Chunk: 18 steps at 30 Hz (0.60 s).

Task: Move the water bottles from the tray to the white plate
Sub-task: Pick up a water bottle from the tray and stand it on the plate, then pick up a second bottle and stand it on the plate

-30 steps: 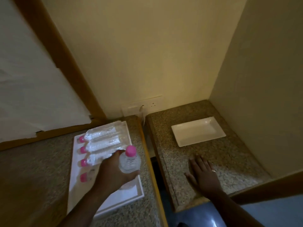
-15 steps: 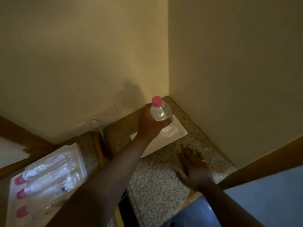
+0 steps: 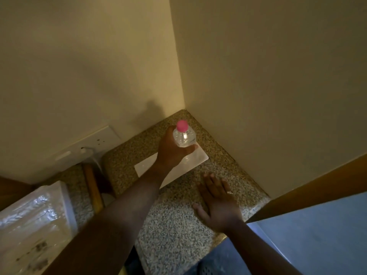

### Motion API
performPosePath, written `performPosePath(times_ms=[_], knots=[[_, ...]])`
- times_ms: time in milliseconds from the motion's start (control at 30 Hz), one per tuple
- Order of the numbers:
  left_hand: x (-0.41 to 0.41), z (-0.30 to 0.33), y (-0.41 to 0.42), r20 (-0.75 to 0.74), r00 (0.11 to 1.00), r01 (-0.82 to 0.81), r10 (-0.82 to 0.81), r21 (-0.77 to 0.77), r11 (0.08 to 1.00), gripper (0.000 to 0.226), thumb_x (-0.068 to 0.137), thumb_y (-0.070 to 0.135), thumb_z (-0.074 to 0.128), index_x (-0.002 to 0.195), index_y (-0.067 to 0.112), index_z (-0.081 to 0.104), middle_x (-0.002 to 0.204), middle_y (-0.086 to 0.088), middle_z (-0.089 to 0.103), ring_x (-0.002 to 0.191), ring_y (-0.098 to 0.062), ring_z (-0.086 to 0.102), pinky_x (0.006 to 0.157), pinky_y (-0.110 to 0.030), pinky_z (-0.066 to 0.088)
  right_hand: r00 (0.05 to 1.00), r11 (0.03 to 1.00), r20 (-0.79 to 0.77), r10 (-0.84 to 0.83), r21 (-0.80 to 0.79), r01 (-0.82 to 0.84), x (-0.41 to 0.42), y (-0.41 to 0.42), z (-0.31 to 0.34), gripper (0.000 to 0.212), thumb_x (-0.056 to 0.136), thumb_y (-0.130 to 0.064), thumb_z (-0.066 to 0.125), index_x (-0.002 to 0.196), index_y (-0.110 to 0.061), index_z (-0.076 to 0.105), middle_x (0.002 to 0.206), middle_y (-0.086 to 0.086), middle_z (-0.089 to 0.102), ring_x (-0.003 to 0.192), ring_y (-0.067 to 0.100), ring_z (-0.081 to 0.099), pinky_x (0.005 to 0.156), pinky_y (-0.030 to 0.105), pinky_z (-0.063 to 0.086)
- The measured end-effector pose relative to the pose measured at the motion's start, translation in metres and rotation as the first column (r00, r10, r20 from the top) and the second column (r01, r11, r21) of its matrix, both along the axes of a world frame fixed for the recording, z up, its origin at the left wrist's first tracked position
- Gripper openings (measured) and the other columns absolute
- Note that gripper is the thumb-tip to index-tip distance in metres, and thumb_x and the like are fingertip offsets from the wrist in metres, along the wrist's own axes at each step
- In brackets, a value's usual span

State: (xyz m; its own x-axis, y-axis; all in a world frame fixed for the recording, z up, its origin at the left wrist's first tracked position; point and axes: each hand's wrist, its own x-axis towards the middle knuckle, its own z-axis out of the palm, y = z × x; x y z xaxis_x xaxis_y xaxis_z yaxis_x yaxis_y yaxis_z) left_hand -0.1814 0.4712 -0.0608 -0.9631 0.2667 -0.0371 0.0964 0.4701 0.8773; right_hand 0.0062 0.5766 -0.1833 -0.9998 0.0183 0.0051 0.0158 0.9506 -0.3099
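Note:
My left hand [image 3: 171, 150] grips a small clear water bottle [image 3: 184, 136] with a pink cap, held upright over the right end of the white rectangular plate [image 3: 146, 165]. Whether the bottle's base touches the plate I cannot tell; my hand hides it. My right hand [image 3: 217, 199] lies flat, fingers spread, on the speckled stone counter [image 3: 178, 225] just in front of the plate. At the lower left the white tray [image 3: 66, 203] holds more clear bottles [image 3: 25, 217] lying on their sides; their caps are out of frame.
Two cream walls meet in a corner just behind the plate. A wall socket plate [image 3: 95, 141] with a plugged cable sits on the back wall. A gap with a wooden edge [image 3: 92, 187] separates the two counters. A wooden frame [image 3: 309, 181] runs at the right.
My left hand carried the bottle from above the tray across the gap to the plate's right end and lowered it slightly. The view swung right. My right hand stayed flat on the counter.

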Motion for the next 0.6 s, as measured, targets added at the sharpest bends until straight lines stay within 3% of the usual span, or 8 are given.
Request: performPosePath(times_ms=[200, 333, 433, 533, 600], knots=[[0.002, 0.005, -0.006, 0.046, 0.994, 0.103, -0.104, 0.025, 0.994, 0.091, 0.060, 0.023, 0.092, 0.137, 0.018, 0.043, 0.133, -0.003, 0.056, 0.118, -0.022, 0.055, 0.095, -0.041, 0.049, 1.000, 1.000, 0.021, -0.005, 0.004, 0.005, 0.000, 0.000, 0.007, 0.073, 0.095, -0.068, 0.022, 0.152, -0.023, 0.023, 0.163, 0.005, 0.011, 0.150, 0.023, -0.004, 0.119, 0.050, 0.003], [0.021, 0.000, -0.046, 0.033, 0.999, 0.019, -0.018, -0.035, 0.999, 0.093, 0.063, 0.034, 0.089, 0.140, 0.021, 0.040, 0.137, -0.001, 0.051, 0.117, -0.014, 0.049, 0.088, -0.028, 0.041, 0.998, 1.000, 0.056, 0.000, 0.023, -0.001, 0.001, -0.001, 0.010, 0.073, 0.095, -0.069, 0.021, 0.153, -0.025, 0.019, 0.163, 0.007, 0.011, 0.149, 0.023, -0.005, 0.119, 0.050, 0.002], [0.042, -0.008, -0.098, 0.068, 0.993, -0.085, 0.098, -0.161, 0.983, 0.089, 0.062, 0.046, 0.086, 0.137, 0.025, 0.043, 0.137, 0.001, 0.051, 0.115, -0.014, 0.050, 0.086, -0.029, 0.042, 0.996, 0.998, 0.092, -0.019, 0.065, 0.013, 0.001, -0.003, 0.012, 0.075, 0.095, -0.069, 0.019, 0.153, -0.022, 0.017, 0.163, 0.011, 0.009, 0.149, 0.026, -0.005, 0.119, 0.054, 0.004], [0.070, -0.013, -0.166, 0.095, 0.983, -0.125, 0.154, -0.257, 0.958, 0.086, 0.063, 0.050, 0.084, 0.136, 0.026, 0.045, 0.140, -0.001, 0.051, 0.127, -0.021, 0.049, 0.096, -0.036, 0.044, 0.992, 0.997, 0.115, -0.054, 0.055, 0.048, 0.002, -0.029, 0.015, 0.075, 0.096, -0.067, 0.021, 0.151, -0.017, 0.021, 0.161, 0.016, 0.007, 0.148, 0.033, -0.003, 0.119, 0.056, 0.000], [0.088, -0.012, -0.202, 0.067, 0.983, -0.142, 0.168, -0.293, 0.946, 0.086, 0.066, 0.053, 0.081, 0.138, 0.027, 0.043, 0.143, -0.003, 0.048, 0.129, -0.023, 0.046, 0.092, -0.035, 0.043, 0.990, 0.998, 0.136, -0.048, 0.056, 0.041, 0.005, -0.049, 0.014, 0.070, 0.097, -0.064, 0.023, 0.149, -0.017, 0.028, 0.161, 0.017, 0.012, 0.148, 0.035, 0.001, 0.118, 0.055, -0.001]])
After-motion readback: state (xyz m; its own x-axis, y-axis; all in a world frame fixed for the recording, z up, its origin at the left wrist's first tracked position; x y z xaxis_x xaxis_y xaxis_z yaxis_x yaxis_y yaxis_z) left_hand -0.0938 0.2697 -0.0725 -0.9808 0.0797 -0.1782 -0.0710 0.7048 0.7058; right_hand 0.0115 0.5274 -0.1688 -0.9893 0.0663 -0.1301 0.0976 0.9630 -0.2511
